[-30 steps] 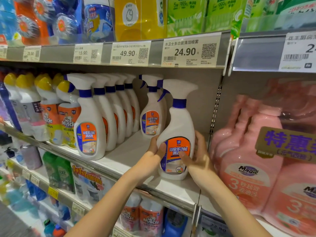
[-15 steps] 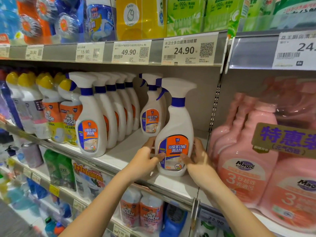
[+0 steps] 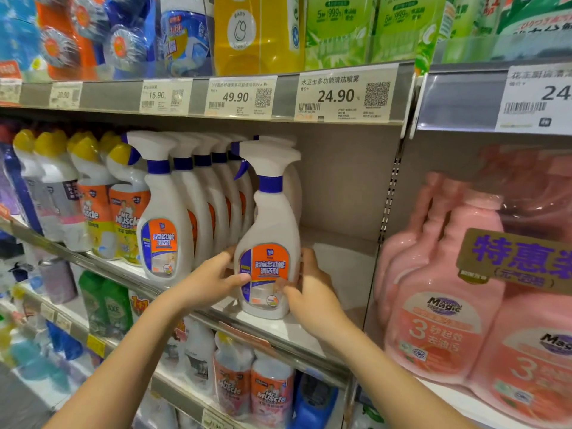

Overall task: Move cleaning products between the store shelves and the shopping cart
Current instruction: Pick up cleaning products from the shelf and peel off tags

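A white spray bottle (image 3: 272, 224) with a blue collar and an orange label stands upright near the front of the middle shelf (image 3: 288, 331). My left hand (image 3: 213, 281) grips its lower left side, thumb across the label. My right hand (image 3: 312, 289) holds the lower right side, fingers wrapped behind the bottle. Another bottle of the same kind stands right behind it, mostly hidden. The shopping cart is not in view.
A row of identical spray bottles (image 3: 173, 218) stands to the left, then yellow-capped bottles (image 3: 102, 205). Large pink refill bottles (image 3: 442, 289) fill the bay to the right, past a shelf upright (image 3: 388, 205). The upper shelf edge carries price tags (image 3: 343, 97) overhead.
The bottle and both hands have shifted a little leftward and back along the shelf, closer to the bottle behind. Both hands keep their hold.
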Available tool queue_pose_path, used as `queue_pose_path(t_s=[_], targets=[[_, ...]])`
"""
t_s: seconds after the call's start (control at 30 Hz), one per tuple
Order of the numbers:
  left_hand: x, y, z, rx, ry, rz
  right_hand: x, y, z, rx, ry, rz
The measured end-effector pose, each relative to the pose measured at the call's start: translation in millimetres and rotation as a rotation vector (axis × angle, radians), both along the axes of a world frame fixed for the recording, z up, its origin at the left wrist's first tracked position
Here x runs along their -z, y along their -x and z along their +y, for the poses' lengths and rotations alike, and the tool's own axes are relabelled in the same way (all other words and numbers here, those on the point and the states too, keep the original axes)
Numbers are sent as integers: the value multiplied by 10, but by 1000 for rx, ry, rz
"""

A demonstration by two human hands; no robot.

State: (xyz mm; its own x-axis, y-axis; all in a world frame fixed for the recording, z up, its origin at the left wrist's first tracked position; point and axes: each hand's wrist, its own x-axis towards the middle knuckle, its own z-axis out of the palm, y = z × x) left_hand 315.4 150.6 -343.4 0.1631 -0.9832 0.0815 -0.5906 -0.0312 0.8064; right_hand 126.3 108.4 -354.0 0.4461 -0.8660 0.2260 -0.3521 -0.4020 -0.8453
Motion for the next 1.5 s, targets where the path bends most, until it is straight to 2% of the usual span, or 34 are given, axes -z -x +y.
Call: queue_pose_path(t_s=[0.13,0.27,0.47,0.63,0.7,0.8,0.83,0.93,1.07,1.13,1.5], targets=[[-8,-142,29,-49,-35,42,-23,-192,5,-27,-28,-18],[64,-134,83,-100,69,-5,-45,-208,-19,-61,-77,-31],[137,23,48,-211,140,-215,63,-246,-46,2,38,52],[131,35,-189,-301,25,-294,27,-378,-155,56,-23,113],[84,51,-258,-329,-30,-264,-2,-432,-224,85,-36,134],[56,74,-343,-345,-170,-322,-35,-485,-299,112,-8,147],[34,92,-368,-370,-177,-359,-34,-497,-323,116,2,141],[38,60,-587,-427,-40,-278,-15,-544,-428,114,37,131],[26,5,-798,-334,-22,-270,-2,-585,-561,117,67,124],[63,-41,-909,-328,9,-230,-7,-615,-631,129,59,126],[106,-128,-1177,-267,59,-266,-43,-766,-862,222,57,221]])
